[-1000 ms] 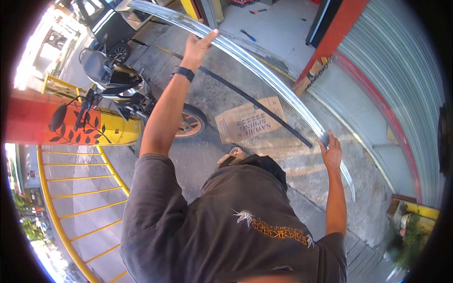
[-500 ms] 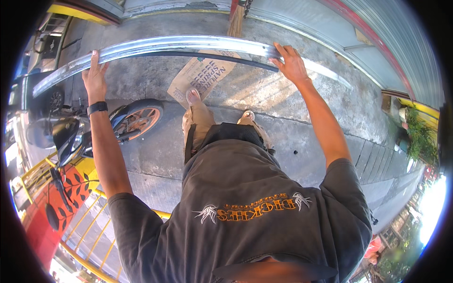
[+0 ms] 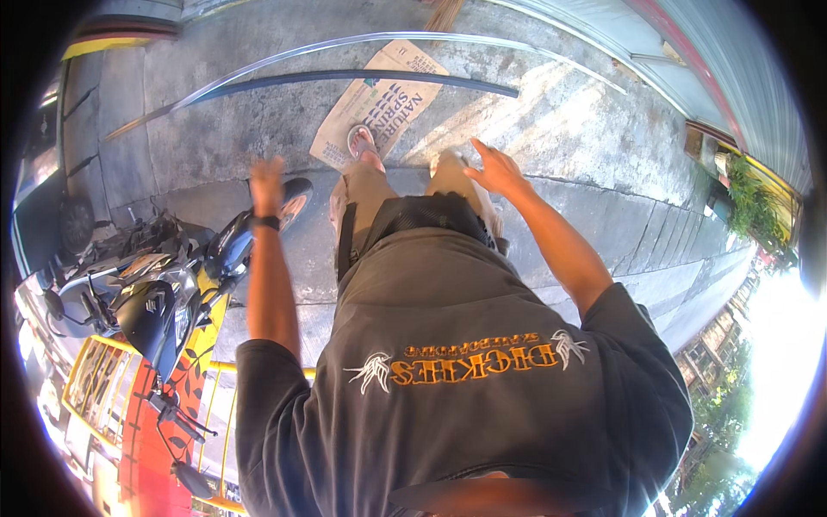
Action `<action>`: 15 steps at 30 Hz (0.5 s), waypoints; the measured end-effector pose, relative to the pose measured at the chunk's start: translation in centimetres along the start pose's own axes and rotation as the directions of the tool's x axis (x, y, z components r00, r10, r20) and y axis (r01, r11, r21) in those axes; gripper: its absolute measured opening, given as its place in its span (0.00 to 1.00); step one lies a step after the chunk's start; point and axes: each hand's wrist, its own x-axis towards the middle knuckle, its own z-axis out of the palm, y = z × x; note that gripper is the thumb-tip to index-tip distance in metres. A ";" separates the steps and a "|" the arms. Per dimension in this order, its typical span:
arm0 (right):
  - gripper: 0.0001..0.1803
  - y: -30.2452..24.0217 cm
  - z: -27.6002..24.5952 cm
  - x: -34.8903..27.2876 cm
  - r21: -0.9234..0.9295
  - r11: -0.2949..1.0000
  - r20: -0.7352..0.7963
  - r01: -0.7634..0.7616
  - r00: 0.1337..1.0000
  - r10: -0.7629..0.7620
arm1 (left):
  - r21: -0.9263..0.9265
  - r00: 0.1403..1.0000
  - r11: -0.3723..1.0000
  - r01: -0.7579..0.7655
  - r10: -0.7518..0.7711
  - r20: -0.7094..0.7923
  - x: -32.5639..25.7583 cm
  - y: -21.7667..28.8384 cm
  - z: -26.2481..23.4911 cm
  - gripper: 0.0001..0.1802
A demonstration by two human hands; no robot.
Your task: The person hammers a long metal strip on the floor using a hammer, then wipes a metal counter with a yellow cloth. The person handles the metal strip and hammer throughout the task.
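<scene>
My right hand (image 3: 500,170) is held out over the ground, its fingers apart and holding nothing. On the other side, my left hand (image 3: 268,185) hangs near the motorcycle's front wheel (image 3: 297,200); motion smears its fingers. Beyond both hands a long silver metal strip (image 3: 413,37) lies across the concrete, bowed by the lens. A dark long bar (image 3: 345,76) lies nearer to me, across a flattened cardboard sheet (image 3: 340,129). Neither hand touches the strip or the bar. One of my sandalled feet (image 3: 363,142) rests on the cardboard.
A black motorcycle (image 3: 146,314) stands at my left, beside a yellow railing (image 3: 99,345) and a red panel (image 3: 146,439). Broom bristles (image 3: 444,15) show at the far edge. A corrugated metal wall (image 3: 715,77) and green plants (image 3: 745,207) are at the right.
Both hands have let go of the silver strip and drawn back toward my body. The strip now lies on the ground, farther off. The view has shifted, showing more of the motorcycle.
</scene>
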 end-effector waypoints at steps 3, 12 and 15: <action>0.42 1.4 -0.7 -2.9 0.004 0.983 0.190 -0.186 0.965 0.182 | 0.043 0.996 0.995 0.087 -0.086 -0.027 -7.9 -11.0 4.1 0.36; 0.33 2.9 -1.1 2.8 0.087 0.996 0.157 -0.029 0.987 0.015 | 0.192 0.984 0.975 0.114 -0.085 -0.154 -12.1 -7.5 2.0 0.31; 0.33 2.0 -3.1 7.7 0.173 0.980 0.015 0.103 0.994 -0.107 | 0.102 0.980 0.994 0.048 -0.027 -0.196 -10.6 -4.8 1.0 0.30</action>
